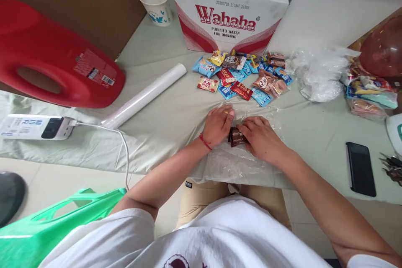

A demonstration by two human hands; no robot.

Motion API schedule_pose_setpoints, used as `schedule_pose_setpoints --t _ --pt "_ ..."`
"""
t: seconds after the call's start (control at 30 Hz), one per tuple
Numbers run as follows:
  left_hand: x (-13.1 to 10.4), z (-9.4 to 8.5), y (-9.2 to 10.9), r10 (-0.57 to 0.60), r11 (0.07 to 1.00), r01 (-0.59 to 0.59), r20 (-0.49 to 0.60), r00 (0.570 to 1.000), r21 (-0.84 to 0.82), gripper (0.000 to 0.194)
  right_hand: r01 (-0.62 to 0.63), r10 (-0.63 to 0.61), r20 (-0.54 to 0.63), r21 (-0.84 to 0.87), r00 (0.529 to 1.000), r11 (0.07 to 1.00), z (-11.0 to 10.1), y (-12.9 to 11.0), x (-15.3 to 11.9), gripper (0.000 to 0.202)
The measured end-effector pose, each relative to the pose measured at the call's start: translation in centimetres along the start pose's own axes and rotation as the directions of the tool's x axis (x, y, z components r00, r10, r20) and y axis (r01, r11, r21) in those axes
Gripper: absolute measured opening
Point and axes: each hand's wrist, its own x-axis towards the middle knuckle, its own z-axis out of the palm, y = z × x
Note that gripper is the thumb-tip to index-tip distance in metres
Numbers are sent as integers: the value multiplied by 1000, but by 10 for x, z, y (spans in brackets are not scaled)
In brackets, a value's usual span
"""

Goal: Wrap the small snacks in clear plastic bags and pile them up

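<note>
Nearest the wearer, a green bag (pixel 31 234) stands below the left forearm, beside the hanging part of a white cable (pixel 125 155), and the near edge of the cloth-covered table (pixel 314 134) runs above the lap. A clear plastic sheet (pixel 220 165) lies rumpled at this edge; on it, between the two hands, is a dark brown packet (pixel 238 137). The left hand (pixel 218 124) lies palm down at the packet's left, wrist angled inward, fingers together and bent; whether its grip pinches the plastic cannot be told. The right hand (pixel 262 136) reaches in from the opposite side, back upward, its fingers over the packet's right end and hiding part of it; whether this grip pinches or merely presses cannot be told. Well to the right lie a black phone (pixel 362 169) and keys (pixel 394 165); to the left, a white device (pixel 56 127) joined to the cable, then a slanting white roll (pixel 146 94) and a large red jug (pixel 97 75). Just beyond the hands, a heap of wrapped snacks (pixel 238 73) occupies the ground before a Wahaha carton (pixel 232 21), with crumpled clear plastic (pixel 323 71) at its right. A paper cup (pixel 158 10) stands left of the carton.
</note>
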Motion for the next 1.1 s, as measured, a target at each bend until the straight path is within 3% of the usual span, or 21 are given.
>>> schedule_pose_setpoints --t 0.27,0.67,0.77,0.9,1.0,1.1 --pt "1 0 1 -16 1000 16 -2 1000 0 66 53 -53 -5 102 999 993 4 10 -3 58" --pt "1 0 -1 -26 997 24 -18 1000 -69 63 -44 48 -27 144 998 989 6 13 -5 59" --pt "2 -3 -2 -19 994 18 -9 1000 -108 63 16 20 -185 191 983 982 3 11 -24 62" --pt "3 -5 -3 -2 989 -1 -24 1000 -147 63 202 -85 -428 236 900 951 11 -2 -76 63" --pt "4 -5 -3 -12 988 8 -27 1000 -156 64 196 -89 -448 198 890 960 37 -15 -112 69" --pt "4 -5 -2 -20 985 14 -32 999 -174 65 98 -2 -439 196 898 976 66 -21 -126 63"
